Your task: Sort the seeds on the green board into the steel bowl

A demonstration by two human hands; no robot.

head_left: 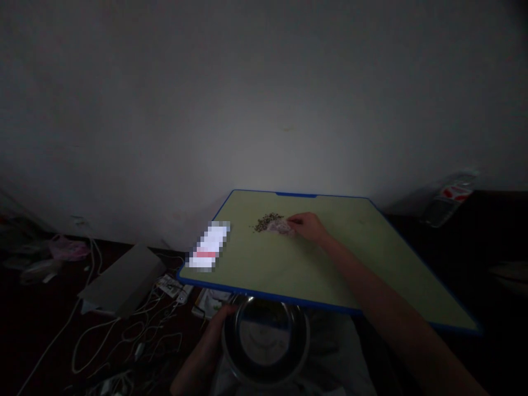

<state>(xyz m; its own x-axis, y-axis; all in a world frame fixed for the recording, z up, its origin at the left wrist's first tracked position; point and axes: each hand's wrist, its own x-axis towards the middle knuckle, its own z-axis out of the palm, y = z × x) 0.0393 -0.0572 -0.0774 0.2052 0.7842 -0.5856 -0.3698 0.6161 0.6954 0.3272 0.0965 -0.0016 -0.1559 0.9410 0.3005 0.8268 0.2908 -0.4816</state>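
Observation:
A small heap of dark bits, like seeds or beans, (264, 222) lies on the pale green board with a blue rim (289, 269). Against its right side is a crumpled, see-through plastic bag (280, 226). The fingers of my right hand (309, 225) pinch the bag's right end; their tips are dim. Below the board's near edge, my left hand (220, 324) grips the left rim of a shiny metal bowl (266, 366). The fingers of that hand are partly hidden behind the bowl. The bowl's inside shows reflections, and no contents can be made out.
A lit, blurred-out phone (208, 246) lies on the board's left side. White cables (140, 324), a power strip (175, 289) and a grey box (124, 278) are on the floor at left. A plastic bottle (449, 198) leans at right, and a wall rises behind the board.

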